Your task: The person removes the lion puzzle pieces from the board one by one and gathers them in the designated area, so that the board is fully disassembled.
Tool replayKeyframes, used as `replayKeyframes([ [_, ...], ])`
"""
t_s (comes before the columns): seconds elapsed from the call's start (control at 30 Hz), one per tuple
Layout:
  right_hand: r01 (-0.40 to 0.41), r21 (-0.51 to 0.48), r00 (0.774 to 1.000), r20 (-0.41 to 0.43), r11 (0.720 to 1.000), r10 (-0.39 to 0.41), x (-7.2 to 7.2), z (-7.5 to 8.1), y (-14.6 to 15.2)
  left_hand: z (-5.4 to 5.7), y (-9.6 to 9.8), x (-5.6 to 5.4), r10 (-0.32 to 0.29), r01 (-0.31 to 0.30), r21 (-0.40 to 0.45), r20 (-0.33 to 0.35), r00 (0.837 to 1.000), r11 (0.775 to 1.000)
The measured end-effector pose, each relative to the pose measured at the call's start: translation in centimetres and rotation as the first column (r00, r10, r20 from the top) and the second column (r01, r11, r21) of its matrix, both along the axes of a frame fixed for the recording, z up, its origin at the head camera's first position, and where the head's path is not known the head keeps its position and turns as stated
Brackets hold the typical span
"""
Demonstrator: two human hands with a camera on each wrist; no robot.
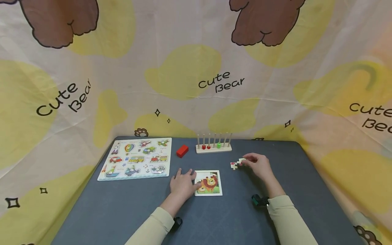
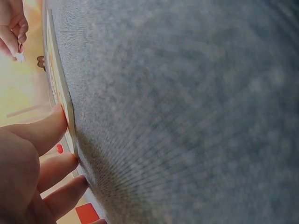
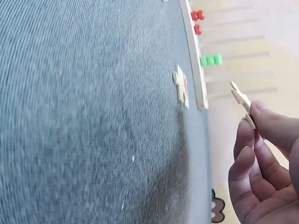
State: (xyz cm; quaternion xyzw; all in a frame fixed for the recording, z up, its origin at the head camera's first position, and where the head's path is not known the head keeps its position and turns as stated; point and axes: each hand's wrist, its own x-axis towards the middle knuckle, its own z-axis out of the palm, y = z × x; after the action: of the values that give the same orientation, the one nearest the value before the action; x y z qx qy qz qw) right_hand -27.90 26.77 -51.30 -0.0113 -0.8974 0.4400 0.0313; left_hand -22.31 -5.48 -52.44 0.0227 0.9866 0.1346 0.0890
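Observation:
My left hand (image 1: 181, 185) is spread at the left side of a square lion puzzle (image 1: 211, 183) with a white frame. The thumb (image 2: 55, 123) rests on the puzzle's edge while the other fingers spread out beside it toward the table. Over to the right, my right hand (image 1: 258, 166) pinches a small wooden jigsaw piece (image 3: 244, 103) between thumb and fingertips, raised above the table. Another jigsaw piece (image 1: 234, 165), white with some red, lies on the table just left of that hand.
A vehicle picture board (image 1: 137, 159) lies at the back left. Beside it is a red block (image 1: 182, 151). A wooden peg rack (image 1: 213, 149) with red and green beads stands at the back of the dark table (image 1: 214, 221), before a printed cloth (image 1: 183, 75).

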Motion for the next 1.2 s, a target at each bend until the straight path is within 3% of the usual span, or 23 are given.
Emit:
replayKeyframes([
  [0.37,0.025,0.031,1.000,0.006,0.999,-0.025,-0.5,-0.9,1.6,0.0,0.0,0.0,-0.012,0.012,-0.009,-0.003,1.000,1.000],
  [0.93,0.037,0.091,0.994,0.097,0.995,-0.046,-1.6,-2.7,1.7,-0.2,0.0,0.0,-0.020,0.019,-0.004,-0.010,1.000,1.000],
  [1.2,-0.014,0.166,0.996,0.086,0.986,0.000,-1.9,-2.9,1.7,0.0,-0.1,0.0,-0.018,0.017,-0.017,-0.021,1.000,1.000],
])
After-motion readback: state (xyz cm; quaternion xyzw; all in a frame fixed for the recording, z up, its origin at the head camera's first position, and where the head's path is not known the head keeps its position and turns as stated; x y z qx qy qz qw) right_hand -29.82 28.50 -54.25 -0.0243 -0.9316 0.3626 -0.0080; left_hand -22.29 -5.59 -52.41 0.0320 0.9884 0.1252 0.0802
